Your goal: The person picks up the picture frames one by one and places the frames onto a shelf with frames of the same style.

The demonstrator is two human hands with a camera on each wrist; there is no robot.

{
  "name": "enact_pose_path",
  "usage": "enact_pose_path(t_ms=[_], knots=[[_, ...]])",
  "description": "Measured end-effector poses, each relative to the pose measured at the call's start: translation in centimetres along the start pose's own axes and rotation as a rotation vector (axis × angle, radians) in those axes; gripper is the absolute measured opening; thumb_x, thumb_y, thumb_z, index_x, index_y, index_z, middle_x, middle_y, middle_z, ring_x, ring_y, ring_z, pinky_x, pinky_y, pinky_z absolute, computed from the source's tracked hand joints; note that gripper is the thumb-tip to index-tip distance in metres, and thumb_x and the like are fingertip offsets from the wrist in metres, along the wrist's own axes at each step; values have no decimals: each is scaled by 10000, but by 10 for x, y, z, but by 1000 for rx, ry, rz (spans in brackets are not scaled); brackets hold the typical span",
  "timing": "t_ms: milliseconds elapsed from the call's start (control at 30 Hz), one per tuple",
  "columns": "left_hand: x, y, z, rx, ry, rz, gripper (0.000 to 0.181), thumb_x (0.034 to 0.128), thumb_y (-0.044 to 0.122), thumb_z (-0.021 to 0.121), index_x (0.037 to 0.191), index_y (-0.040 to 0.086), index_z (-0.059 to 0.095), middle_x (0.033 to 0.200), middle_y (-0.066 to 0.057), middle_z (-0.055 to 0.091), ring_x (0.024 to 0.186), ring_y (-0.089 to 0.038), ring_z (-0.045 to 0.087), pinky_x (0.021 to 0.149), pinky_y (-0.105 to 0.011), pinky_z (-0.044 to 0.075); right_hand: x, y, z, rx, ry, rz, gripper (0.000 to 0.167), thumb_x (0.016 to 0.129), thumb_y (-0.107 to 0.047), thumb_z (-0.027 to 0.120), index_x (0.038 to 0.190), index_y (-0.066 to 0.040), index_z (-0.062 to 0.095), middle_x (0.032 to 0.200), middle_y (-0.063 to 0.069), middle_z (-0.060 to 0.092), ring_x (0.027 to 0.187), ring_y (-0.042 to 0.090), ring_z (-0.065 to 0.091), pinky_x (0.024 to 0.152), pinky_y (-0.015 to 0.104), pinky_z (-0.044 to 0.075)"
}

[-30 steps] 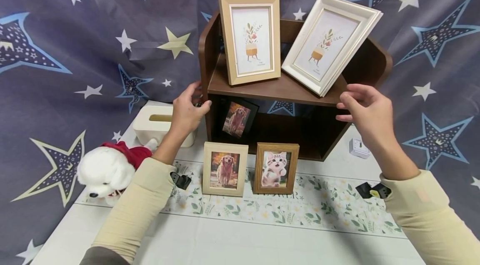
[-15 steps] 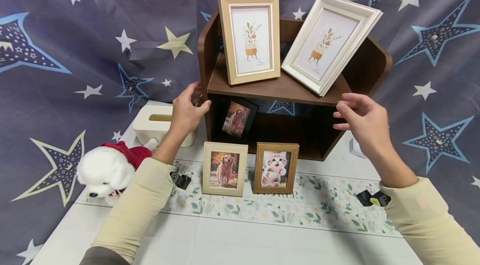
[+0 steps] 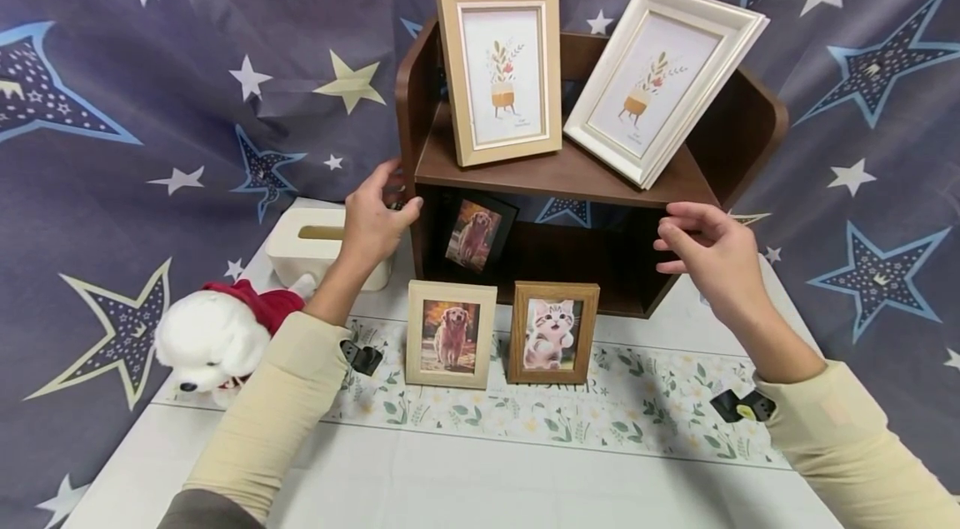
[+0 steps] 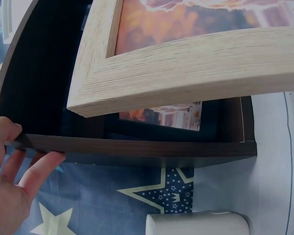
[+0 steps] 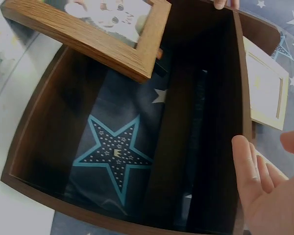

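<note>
A dark brown wooden shelf (image 3: 540,175) with two levels stands at the back. My left hand (image 3: 375,217) grips the front edge of its left side panel. In the left wrist view the thumb lies inside and the fingers (image 4: 41,171) outside the panel. My right hand (image 3: 712,254) is in front of the shelf's right end, fingers loosely bent and holding nothing; whether its fingertips touch the shelf I cannot tell. On the upper board are a light wood picture frame (image 3: 465,154) and a tilted white picture frame (image 3: 705,117). A black photo frame (image 3: 502,237) leans inside the lower compartment.
A pale wood frame (image 3: 415,337) with a dog photo and a brown wood frame (image 3: 517,337) with a cat photo stand before the shelf. To the left are a white tissue box (image 3: 288,250) and a white plush dog (image 3: 202,337). A starry curtain (image 3: 285,29) hangs behind.
My right hand has moved left and slightly down, from beside the shelf's right edge to in front of it. The left hand has stayed on the side panel.
</note>
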State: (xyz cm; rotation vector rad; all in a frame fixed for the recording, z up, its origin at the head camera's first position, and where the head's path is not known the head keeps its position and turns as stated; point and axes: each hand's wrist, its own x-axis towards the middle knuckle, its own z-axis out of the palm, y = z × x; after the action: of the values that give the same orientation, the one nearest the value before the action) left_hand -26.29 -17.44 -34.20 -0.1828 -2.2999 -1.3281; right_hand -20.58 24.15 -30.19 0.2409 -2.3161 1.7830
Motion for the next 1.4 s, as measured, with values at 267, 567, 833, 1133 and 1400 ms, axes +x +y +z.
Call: enact_pose_path(t_ms=[267, 567, 833, 1133, 1400], knots=[[-1, 0, 1, -12, -1, 0, 588, 873, 100, 750, 1430, 78, 561, 1235, -197, 698, 1073, -361, 729, 886, -493, 598, -6, 11, 4, -43, -46, 6, 202, 968, -82, 672, 1154, -157, 654, 945, -115, 692, 775, 28, 723, 611, 250, 612], [-2, 1, 1, -9, -1, -1, 590, 875, 102, 744, 1434, 74, 556, 1241, -199, 695, 1083, -370, 726, 893, -510, 595, -13, 22, 5, -132, -65, 23, 202, 990, -129, 653, 1190, -154, 639, 949, -176, 667, 790, 4, 716, 630, 259, 618], [0, 0, 1, -11, 6, 3, 581, 881, 95, 736, 1432, 72, 556, 1237, -197, 696, 1088, -366, 726, 905, -515, 589, -15, 29, 8, -143, -85, 15, 245, 994, -146, 651, 1227, -72, 626, 966, -182, 671, 801, -2, 713, 638, 266, 621], [0, 3, -1, 6, 5, 4, 584, 877, 107, 744, 1429, 71, 556, 1225, -193, 698, 1070, -363, 727, 897, -506, 592, -19, 36, 11, -134, -125, 36, 381, 1002, -144, 642, 1311, 63, 563, 975, -201, 674, 822, -4, 711, 643, 272, 623], [1, 2, 0, 10, 4, 1, 580, 878, 105, 735, 1428, 71, 557, 1219, -197, 698, 1068, -366, 727, 899, -517, 588, -20, 43, 15, -141, -136, 47, 390, 1003, -141, 640, 1324, 69, 568, 1010, -96, 699, 825, -8, 708, 645, 284, 625]])
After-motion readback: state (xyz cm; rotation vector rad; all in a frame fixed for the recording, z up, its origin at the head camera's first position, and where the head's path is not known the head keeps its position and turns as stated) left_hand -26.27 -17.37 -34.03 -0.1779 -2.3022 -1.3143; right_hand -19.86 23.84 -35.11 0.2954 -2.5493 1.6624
